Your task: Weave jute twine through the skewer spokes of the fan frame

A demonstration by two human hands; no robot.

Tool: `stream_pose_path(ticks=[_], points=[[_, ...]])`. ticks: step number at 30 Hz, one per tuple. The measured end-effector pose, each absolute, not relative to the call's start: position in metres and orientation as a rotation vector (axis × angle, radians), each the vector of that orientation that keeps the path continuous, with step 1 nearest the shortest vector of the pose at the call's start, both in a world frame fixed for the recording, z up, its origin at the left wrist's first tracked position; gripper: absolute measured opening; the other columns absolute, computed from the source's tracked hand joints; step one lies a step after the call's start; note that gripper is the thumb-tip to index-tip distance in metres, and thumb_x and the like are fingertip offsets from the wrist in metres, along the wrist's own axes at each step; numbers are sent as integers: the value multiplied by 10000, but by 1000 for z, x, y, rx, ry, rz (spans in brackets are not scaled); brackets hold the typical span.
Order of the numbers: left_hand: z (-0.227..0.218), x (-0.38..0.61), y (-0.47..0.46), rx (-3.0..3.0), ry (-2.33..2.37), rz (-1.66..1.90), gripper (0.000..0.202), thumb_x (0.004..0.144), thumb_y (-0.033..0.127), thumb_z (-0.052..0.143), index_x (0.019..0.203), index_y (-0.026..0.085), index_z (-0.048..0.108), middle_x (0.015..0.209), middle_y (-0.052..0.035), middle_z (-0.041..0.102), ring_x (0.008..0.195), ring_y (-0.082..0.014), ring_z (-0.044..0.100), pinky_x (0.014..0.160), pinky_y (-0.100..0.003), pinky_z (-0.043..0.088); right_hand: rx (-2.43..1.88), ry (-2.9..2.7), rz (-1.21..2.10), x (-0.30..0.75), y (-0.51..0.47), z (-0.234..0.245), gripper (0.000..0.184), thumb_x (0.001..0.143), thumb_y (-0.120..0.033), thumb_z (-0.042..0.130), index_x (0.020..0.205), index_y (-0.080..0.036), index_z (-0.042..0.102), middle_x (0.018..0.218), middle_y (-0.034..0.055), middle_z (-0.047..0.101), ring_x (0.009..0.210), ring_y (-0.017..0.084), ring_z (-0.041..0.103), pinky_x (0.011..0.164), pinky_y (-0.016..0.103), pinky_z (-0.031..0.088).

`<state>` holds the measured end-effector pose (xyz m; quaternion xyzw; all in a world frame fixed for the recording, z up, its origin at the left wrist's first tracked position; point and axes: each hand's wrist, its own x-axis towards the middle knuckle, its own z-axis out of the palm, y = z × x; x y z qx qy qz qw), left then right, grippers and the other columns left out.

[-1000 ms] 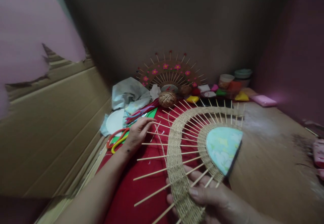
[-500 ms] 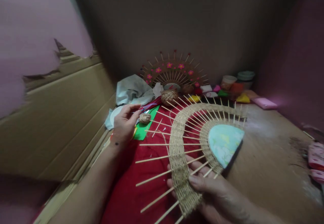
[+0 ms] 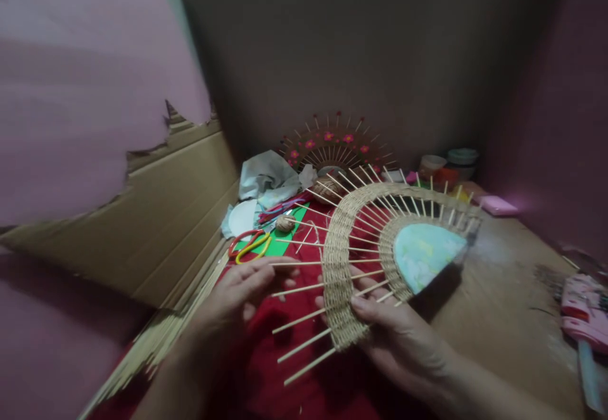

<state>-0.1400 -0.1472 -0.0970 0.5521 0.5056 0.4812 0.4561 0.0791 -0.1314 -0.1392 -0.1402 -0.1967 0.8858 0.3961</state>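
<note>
A half-round fan [image 3: 336, 280] of woven twine on thin sticks is tilted in front of me, with a pale blue-green cloth-covered half disc at its centre. My right hand [image 3: 403, 331] grips its woven band near the lower end, thumb in front and fingers behind. At the left side, my left hand [image 3: 249, 284] has thumb and forefinger closed at the tip of one stick [image 3: 301, 263]; its other fingers are curled loosely. Thin twine [image 3: 311, 225] loops beside the sticks, near a small twine ball [image 3: 285, 223].
Scissors [image 3: 254, 246] with red and yellow handles lie on green paper [image 3: 280, 246]. Behind stand a flowered fan [image 3: 327, 138] and a larger twine ball [image 3: 327, 189]. Cardboard [image 3: 190, 198] leans left above a bundle of sticks [image 3: 156, 337]. A pink glue gun [image 3: 584, 306] lies right.
My left hand has come down and toward me from beside the small twine ball to the fan's sticks, uncovering the scissors. The right hand keeps its hold; the view has shifted.
</note>
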Motion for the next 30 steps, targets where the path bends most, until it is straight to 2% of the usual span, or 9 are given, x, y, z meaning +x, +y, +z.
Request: stream_pose_path(ticks=[4,8,11,16,18,21,25,27,30], points=[[-82,-137,-156,1934,1675,1068,251,771,371,570,943,227,682,1034,-84,656,979,-263,581,881,-436,451,-364,-580,2140,75,-134,-138,601,679,-110,643,1242,-238,473,1025,54,658,941,197,598,909,394,391],[-79,-137,-154,2108,1908,1225,254,817,368,511,966,207,639,1012,-81,638,938,-232,580,822,-406,473,-364,-658,2058,74,-132,-136,555,712,-154,637,1231,-271,480,1055,30,652,952,181,592,921,383,384],[-82,-128,-154,2380,2009,1323,223,824,338,515,948,188,624,992,-91,616,953,-237,532,850,-421,442,-345,-710,2027,74,-129,-134,541,717,-173,641,1225,-273,485,1052,27,654,972,182,587,929,379,381],[-71,-103,-148,2740,2151,1188,259,824,319,523,1011,165,614,1006,-117,587,1013,-275,452,878,-440,395,-304,-772,2003,71,-126,-134,538,741,-197,627,1247,-279,461,1102,28,635,1066,181,543,988,390,325],[-65,-97,-142,2796,2098,1062,229,847,317,483,925,170,640,932,-100,610,941,-255,485,844,-418,398,-279,-836,1960,68,-124,-134,500,769,-196,598,1244,-285,469,1119,20,628,1089,172,528,1017,387,292],[-59,-90,-130,2769,1935,848,321,886,314,400,718,178,637,724,-59,627,748,-203,516,758,-370,397,-246,-914,1915,64,-124,-133,464,782,-201,580,1231,-281,493,1134,20,621,1107,180,515,1027,393,280],[-57,-81,-112,2483,1859,837,399,891,324,368,575,185,569,563,-20,578,580,-164,505,613,-301,378,-219,-966,1884,56,-121,-133,453,778,-226,592,1220,-283,510,1119,17,628,1110,179,514,1035,386,270],[-57,-78,-106,2356,1848,919,419,893,314,356,546,186,553,537,-10,571,532,-150,496,573,-285,364,-229,-995,1844,52,-116,-135,433,782,-243,595,1208,-272,522,1105,18,634,1103,172,517,1041,378,260],[-54,-76,-100,2329,1882,1026,402,882,297,382,547,187,575,580,-19,626,583,-164,533,645,-308,382,-248,-1057,1753,46,-105,-138,378,771,-255,616,1145,-236,566,1083,22,639,1081,173,526,1020,368,293]])
